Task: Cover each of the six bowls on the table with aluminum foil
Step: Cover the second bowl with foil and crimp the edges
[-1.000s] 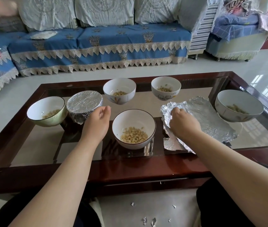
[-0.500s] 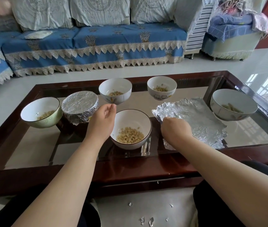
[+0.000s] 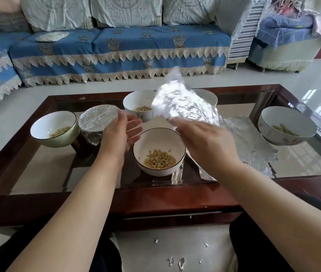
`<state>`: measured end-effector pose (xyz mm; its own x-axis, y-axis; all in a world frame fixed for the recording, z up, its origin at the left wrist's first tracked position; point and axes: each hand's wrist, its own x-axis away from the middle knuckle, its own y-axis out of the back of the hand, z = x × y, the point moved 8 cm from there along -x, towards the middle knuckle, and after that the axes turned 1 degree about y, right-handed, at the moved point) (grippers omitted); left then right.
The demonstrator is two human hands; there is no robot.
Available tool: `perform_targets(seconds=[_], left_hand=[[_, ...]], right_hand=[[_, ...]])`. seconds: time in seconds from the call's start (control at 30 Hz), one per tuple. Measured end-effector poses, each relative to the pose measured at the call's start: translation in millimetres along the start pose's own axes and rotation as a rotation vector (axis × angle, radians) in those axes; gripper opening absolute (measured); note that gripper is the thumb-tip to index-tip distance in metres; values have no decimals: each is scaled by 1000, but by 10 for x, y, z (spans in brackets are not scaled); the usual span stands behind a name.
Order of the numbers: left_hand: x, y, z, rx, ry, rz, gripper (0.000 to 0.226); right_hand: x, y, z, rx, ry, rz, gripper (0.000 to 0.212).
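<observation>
R hand [image 3: 204, 142] gripped a crinkled foil sheet [image 3: 185, 107] by its near edge, fingers curled under, sheet lifted and tilted, blurred, above and just behind the centre bowl [image 3: 159, 152]. L hand [image 3: 119, 132] was held up w/ fingers straight and spread, palm facing right, holding nothing, just left of that bowl. Both forearms reached fwd over the table [image 3: 116, 201] edge. More foil [image 3: 253, 146] lay flat to the bowl's right. Foil-covered bowl [image 3: 97, 118] sat to its back-left, w/ an uncovered green bowl [image 3: 54, 129] further left.
</observation>
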<state>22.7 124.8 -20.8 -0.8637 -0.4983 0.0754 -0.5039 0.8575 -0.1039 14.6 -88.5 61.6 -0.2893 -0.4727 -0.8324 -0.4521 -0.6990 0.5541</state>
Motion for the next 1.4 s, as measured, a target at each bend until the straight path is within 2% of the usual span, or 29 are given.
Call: perform_targets(seconds=[0.07, 0.13, 0.23, 0.3, 0.37, 0.43, 0.47, 0.53, 0.57, 0.63, 0.67, 0.7, 0.73, 0.83, 0.93, 1.07, 1.2, 1.23, 1.3, 1.37, 1.4], left_hand=[[-10, 38, 117, 135, 179, 88, 75], [7, 84, 182, 113, 280, 146, 90], [-18, 234, 235, -238, 265, 54, 71], [-60, 313, 298, -416, 239, -11, 78], [-74, 332, 327, -440, 219, -22, 82], [-81, 337, 326, -422, 197, -24, 83], [-85, 344, 316, -419, 200, -31, 85], [-49, 367, 203, -493, 127, -82, 86], [-10, 383, 41, -631, -10, -136, 83], [129, 253, -373, -933, -460, -205, 65], [215, 92, -499, -1032, -637, -159, 54], [253, -87, -518, -1099, -704, -43, 47], [272, -271, -460, -1150, -676, 107, 47], [275, -629, 4, -1410, -451, 452, 58], [249, -689, 361, -1580, -318, 589, 62], [219, -702, 477, -1634, -295, 607, 65], [242, -724, 453, -1624, -300, 583, 63], [236, -716, 448, -1629, -294, 574, 62], [226, -709, 446, -1636, -290, 557, 61], [230, -712, 448, -1628, -299, 548, 61], [232, -713, 448, -1618, -307, 541, 60]], right_hand=[[121, -287, 235, -112, 97, 186, 25], [281, -524, 400, -132, 157, 350, 28], [387, -609, 551, -158, 206, 426, 32], [360, -557, 548, -214, 128, 430, 46], [258, -425, 365, -292, -87, 363, 54], [177, -324, -9, -299, -355, 260, 44], [192, -332, -247, -265, -499, 257, 41], [337, -459, -702, -254, -821, 381, 56], [440, -540, -854, -324, -978, 459, 66], [646, -697, -935, -556, -1243, 602, 72], [731, -761, -898, -668, -1337, 668, 63], [791, -808, -846, -751, -1396, 718, 50], [834, -840, -799, -804, -1432, 748, 40], [891, -911, -742, -854, -1447, 770, 22], [894, -916, -750, -828, -1432, 758, 19], [884, -913, -805, -789, -1424, 724, 17], [876, -879, -834, -779, -1416, 695, 22], [867, -875, -835, -777, -1411, 692, 26], [844, -866, -822, -725, -1386, 710, 47], [731, -803, -869, -519, -1225, 659, 59], [571, -706, -877, -426, -1072, 529, 57]])
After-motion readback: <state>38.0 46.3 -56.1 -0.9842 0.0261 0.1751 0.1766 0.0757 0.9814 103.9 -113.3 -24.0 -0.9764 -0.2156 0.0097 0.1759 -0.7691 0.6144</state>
